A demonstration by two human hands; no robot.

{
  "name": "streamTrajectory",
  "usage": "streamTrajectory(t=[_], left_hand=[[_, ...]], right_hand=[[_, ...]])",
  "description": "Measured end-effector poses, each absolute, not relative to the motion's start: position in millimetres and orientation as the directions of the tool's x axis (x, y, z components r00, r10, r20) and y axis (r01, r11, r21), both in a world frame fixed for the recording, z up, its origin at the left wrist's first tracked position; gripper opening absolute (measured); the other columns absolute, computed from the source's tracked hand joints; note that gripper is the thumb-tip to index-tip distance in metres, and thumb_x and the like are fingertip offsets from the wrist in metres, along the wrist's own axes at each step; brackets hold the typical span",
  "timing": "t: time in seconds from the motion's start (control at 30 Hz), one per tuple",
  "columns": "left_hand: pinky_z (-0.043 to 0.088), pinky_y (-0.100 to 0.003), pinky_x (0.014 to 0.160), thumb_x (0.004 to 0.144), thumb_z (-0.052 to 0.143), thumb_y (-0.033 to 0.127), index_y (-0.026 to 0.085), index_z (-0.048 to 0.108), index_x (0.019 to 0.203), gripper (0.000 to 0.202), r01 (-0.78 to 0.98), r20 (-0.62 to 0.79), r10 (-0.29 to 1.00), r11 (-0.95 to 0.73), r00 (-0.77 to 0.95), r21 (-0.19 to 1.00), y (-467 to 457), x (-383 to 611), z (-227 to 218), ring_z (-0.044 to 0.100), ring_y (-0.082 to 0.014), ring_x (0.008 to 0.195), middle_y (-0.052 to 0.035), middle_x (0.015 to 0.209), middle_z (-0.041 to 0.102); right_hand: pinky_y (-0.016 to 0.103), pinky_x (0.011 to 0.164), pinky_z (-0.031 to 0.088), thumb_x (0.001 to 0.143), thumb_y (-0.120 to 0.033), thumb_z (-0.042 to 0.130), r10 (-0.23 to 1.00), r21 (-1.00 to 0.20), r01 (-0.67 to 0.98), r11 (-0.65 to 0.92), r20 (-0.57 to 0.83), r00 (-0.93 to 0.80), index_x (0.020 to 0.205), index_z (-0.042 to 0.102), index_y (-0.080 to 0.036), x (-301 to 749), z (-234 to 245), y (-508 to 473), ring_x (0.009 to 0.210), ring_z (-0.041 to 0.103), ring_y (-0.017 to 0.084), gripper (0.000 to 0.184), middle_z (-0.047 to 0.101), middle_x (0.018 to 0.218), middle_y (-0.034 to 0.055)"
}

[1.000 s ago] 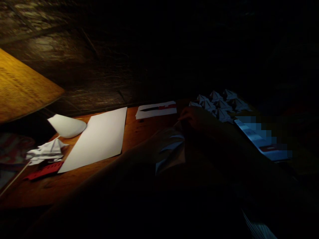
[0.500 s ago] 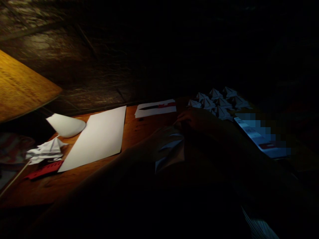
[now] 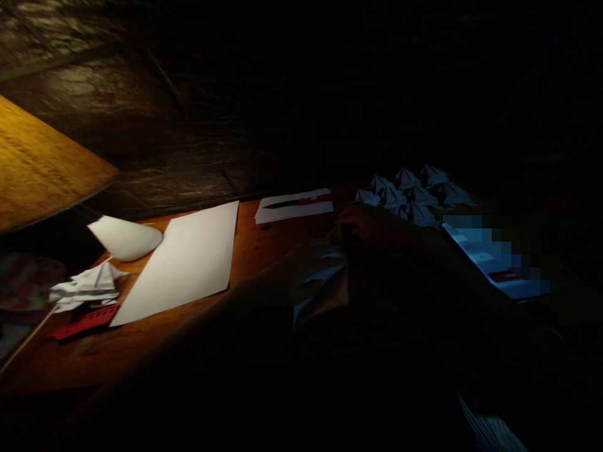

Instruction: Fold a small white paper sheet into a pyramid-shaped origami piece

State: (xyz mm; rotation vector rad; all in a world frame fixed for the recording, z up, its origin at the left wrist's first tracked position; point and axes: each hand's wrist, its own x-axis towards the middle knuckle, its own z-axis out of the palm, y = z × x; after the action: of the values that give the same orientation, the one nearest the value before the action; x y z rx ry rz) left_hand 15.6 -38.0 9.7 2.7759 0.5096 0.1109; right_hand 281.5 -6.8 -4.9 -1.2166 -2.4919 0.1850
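Observation:
In the dim middle of the head view, a partly folded piece of paper (image 3: 330, 295) is between my hands over the wooden table. My left hand (image 3: 306, 263) lies across it, fingers bent over its surface and holding it. My right hand (image 3: 367, 227) is at its upper corner, with the fingers closed in a pinch there. Deep shadow hides the fingertips and much of both forearms. Just beyond my right hand, several folded paper shapes (image 3: 414, 196) with raised points sit grouped together.
A large white sheet (image 3: 188, 257) and a curled paper (image 3: 127, 237) lie left. Near them are a crumpled folded paper (image 3: 92, 285), a red comb-like piece (image 3: 85, 323) and a thin stick (image 3: 28, 339). A red-handled knife (image 3: 301, 201) rests on stacked paper (image 3: 273, 214). A lit phone-like screen (image 3: 485, 260) stands right.
My right hand's fingers have shifted slightly at the paper's upper corner. The left hand and the other things look unmoved.

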Motion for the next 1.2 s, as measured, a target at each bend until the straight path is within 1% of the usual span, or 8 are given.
streamTrajectory(t=[0.07, 0.17, 0.37, 0.57, 0.93, 1.0, 1.1, 1.2], left_hand=[[0.03, -0.064, 0.125, 0.102, 0.056, 0.026, 0.026, 0.048, 0.152, 0.051, 0.319, 0.033, 0.352, -0.881, 0.935, 0.349, -38.1, 12.8, 7.0, 0.033, -0.0323, 0.155, -0.0088, 0.164, 0.043], [0.022, -0.066, 0.129, 0.101, 0.052, 0.025, 0.029, 0.042, 0.157, 0.057, 0.306, 0.036, 0.347, -0.866, 0.937, 0.395, -37.6, 9.4, 3.1, 0.024, -0.031, 0.159, -0.0063, 0.169, 0.037], [0.022, -0.067, 0.128, 0.102, 0.051, 0.029, 0.03, 0.043, 0.156, 0.054, 0.334, 0.03, 0.376, -0.854, 0.926, 0.4, -37.4, 7.8, 0.3, 0.022, -0.0304, 0.16, -0.0054, 0.169, 0.038], [0.025, -0.067, 0.127, 0.1, 0.054, 0.027, 0.029, 0.043, 0.156, 0.058, 0.331, 0.004, 0.361, -0.859, 0.932, 0.39, -38.4, 9.7, 5.4, 0.024, -0.0333, 0.159, -0.0084, 0.167, 0.04], [0.03, -0.064, 0.125, 0.1, 0.058, 0.025, 0.031, 0.052, 0.149, 0.05, 0.364, -0.01, 0.382, -0.87, 0.924, 0.333, -39.2, 16.6, 8.7, 0.036, -0.0321, 0.153, -0.0061, 0.159, 0.05], [0.035, -0.063, 0.122, 0.101, 0.06, 0.029, 0.029, 0.055, 0.146, 0.045, 0.366, -0.005, 0.386, -0.872, 0.923, 0.324, -39.7, 17.5, 10.6, 0.042, -0.0321, 0.148, -0.0084, 0.157, 0.051], [0.051, -0.056, 0.11, 0.102, 0.065, 0.037, 0.02, 0.059, 0.14, 0.042, 0.373, 0.004, 0.394, -0.874, 0.919, 0.31, -40.8, 18.9, 13.9, 0.058, -0.0302, 0.131, -0.0127, 0.147, 0.057], [0.058, -0.049, 0.098, 0.101, 0.067, 0.039, 0.017, 0.061, 0.135, 0.041, 0.377, -0.001, 0.396, -0.874, 0.918, 0.305, -42.1, 19.9, 16.3, 0.066, -0.0267, 0.117, -0.0123, 0.137, 0.062]], right_hand=[[0.042, 0.11, 0.049, 0.091, -0.005, 0.05, 0.807, -0.278, 0.76, 0.588, 0.268, -0.526, 0.129, 0.074, -0.012, 282.2, -3.6, -6.7, 0.126, 0.064, 0.027, 0.045, 0.07, 0.136, 0.017], [0.039, 0.107, 0.051, 0.094, -0.007, 0.045, 0.834, -0.302, 0.779, 0.55, 0.242, -0.496, 0.129, 0.074, -0.011, 282.2, 0.0, -7.7, 0.122, 0.066, 0.025, 0.045, 0.071, 0.135, 0.0162], [0.038, 0.102, 0.052, 0.091, -0.007, 0.049, 0.807, -0.282, 0.757, 0.59, 0.237, -0.541, 0.122, 0.079, -0.017, 282.0, -4.8, -6.2, 0.116, 0.067, 0.024, 0.045, 0.073, 0.131, 0.0122], [0.04, 0.106, 0.05, 0.091, -0.004, 0.047, 0.809, -0.271, 0.763, 0.587, 0.222, -0.544, 0.128, 0.077, -0.018, 283.9, -9.9, -4.7, 0.122, 0.064, 0.026, 0.049, 0.07, 0.135, 0.0146], [0.041, 0.108, 0.051, 0.086, -0.001, 0.051, 0.831, -0.321, 0.767, 0.556, 0.201, -0.518, 0.126, 0.079, -0.02, 280.8, 0.7, -7.8, 0.123, 0.068, 0.026, 0.052, 0.074, 0.134, 0.0125], [0.039, 0.108, 0.051, 0.087, -0.003, 0.05, 0.855, -0.337, 0.785, 0.519, 0.216, -0.472, 0.132, 0.075, -0.02, 279.6, 3.5, -10.0, 0.125, 0.068, 0.025, 0.054, 0.073, 0.137, 0.0107], [0.036, 0.105, 0.052, 0.089, -0.005, 0.049, 0.881, -0.344, 0.812, 0.472, 0.218, -0.419, 0.138, 0.071, -0.02, 278.5, 5.0, -11.3, 0.125, 0.068, 0.024, 0.055, 0.071, 0.14, 0.0096], [0.037, 0.105, 0.051, 0.091, -0.007, 0.049, 0.86, -0.29, 0.81, 0.509, 0.203, -0.467, 0.133, 0.074, -0.019, 278.3, 2.6, -10.8, 0.124, 0.067, 0.025, 0.051, 0.073, 0.137, 0.0109]])
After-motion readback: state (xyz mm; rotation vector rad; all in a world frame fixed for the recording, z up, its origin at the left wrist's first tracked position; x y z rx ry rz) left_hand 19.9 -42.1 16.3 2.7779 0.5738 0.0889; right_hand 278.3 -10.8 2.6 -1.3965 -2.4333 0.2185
